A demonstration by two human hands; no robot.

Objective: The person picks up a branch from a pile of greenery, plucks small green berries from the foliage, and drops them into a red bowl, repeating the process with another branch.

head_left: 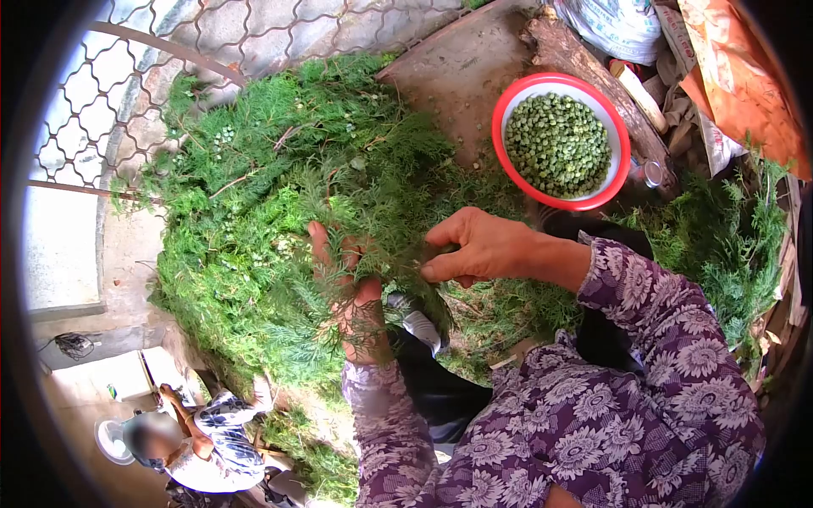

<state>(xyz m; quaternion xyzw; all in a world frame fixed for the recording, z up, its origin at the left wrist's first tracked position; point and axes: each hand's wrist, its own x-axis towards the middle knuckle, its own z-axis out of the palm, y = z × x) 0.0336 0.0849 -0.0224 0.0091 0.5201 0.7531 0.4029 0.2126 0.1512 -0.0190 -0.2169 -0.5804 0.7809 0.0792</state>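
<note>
purple floral sleeves (610, 406) nearest the camera, running up toward the red bowl (508, 110) from below. dark trouser leg (436, 389) between the sleeves, pale shoe tip (421, 325) poking out, well below the bowl.

left hand (351, 296) down-left of the bowl, palm up under a green sprig (381, 254); fingers spread and half buried in foliage, loosely cradling the sprig, fronds draped over palm and wrist. exact grip hidden by leaves, cannot tell how tight.

right hand (478, 247) directly below the bowl, just under its rim. fingers curled in, thumb and forefinger pinched onto the same sprig at its right end, knuckles up. both hands on the one sprig, close together, hands not touching each other.

big heap of green cuttings (254, 195) left of the bowl, filling the middle of the view, sprig resting against its near edge. small pale-green cones (222, 135) showing in the heap's upper left. second smaller pile of cuttings (728, 229) right of the bowl, past the right sleeve.

bowl itself: white inside, nearly full of green round cones (557, 144), sitting on a brown board (457, 68), touching a rough log (584, 63) at its upper right.

wire mesh fence (152, 76) far left of the bowl, behind the heap. white sack (618, 25) and orange sheet (737, 76) above-right of the bowl.

another person (199, 449) far lower left of the bowl, seated, patterned top.
</note>
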